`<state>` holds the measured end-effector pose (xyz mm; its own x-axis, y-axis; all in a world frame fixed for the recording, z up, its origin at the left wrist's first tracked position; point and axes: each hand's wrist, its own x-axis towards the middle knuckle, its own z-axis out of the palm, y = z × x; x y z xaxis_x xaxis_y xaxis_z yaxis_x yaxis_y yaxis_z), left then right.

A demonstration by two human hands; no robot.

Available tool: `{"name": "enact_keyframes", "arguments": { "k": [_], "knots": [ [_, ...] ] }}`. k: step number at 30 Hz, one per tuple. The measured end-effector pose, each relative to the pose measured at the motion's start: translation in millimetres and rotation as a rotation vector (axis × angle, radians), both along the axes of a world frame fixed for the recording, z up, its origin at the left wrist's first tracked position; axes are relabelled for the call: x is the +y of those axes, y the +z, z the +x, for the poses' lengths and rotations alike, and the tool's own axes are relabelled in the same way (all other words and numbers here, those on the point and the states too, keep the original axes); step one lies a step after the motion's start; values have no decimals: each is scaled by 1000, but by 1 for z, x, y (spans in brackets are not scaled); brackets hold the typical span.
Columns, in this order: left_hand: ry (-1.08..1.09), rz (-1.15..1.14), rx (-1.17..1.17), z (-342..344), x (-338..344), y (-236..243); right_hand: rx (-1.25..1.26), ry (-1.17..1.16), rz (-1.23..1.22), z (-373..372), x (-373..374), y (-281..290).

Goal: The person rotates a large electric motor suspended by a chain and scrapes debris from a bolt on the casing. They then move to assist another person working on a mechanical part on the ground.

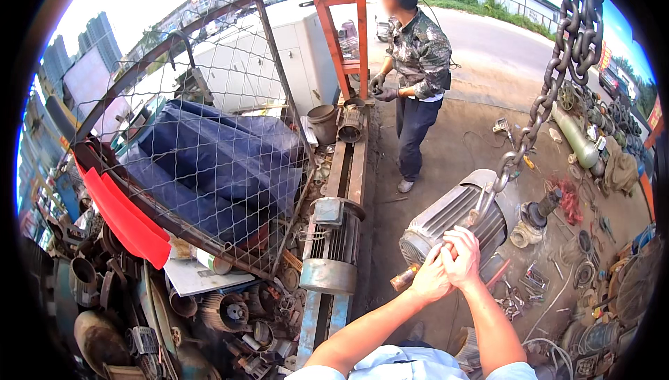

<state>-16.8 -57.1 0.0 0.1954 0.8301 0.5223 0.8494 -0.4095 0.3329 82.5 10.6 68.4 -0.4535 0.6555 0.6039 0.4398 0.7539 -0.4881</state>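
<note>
My left hand and my right hand are closed together in front of a large grey electric motor. Their fingers overlap, and whatever they grip is hidden. A short copper-brown cylinder shows just left of my left hand; I cannot tell whether it is held. Above my knuckles, a metal hook meets the motor's upper side. From there a heavy steel chain rises to the upper right. The motor lies tilted, its finned body facing me.
A co-worker in a camouflage jacket and gloves stands beyond the motor, beside a red steel frame. Another motor rests on a steel rail to the left. A wire-mesh panel leans over scrap parts. Tools litter the ground at right.
</note>
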Motion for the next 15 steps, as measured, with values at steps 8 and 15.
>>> {"name": "enact_keyframes", "arguments": {
  "k": [8, 15],
  "knots": [
    [100, 44, 49, 5, -3, -14, 33, 65, 29, 8, 4, 5],
    [225, -71, 74, 14, -9, -4, 109, 174, 20, 14, 14, -4]
  ]
}}
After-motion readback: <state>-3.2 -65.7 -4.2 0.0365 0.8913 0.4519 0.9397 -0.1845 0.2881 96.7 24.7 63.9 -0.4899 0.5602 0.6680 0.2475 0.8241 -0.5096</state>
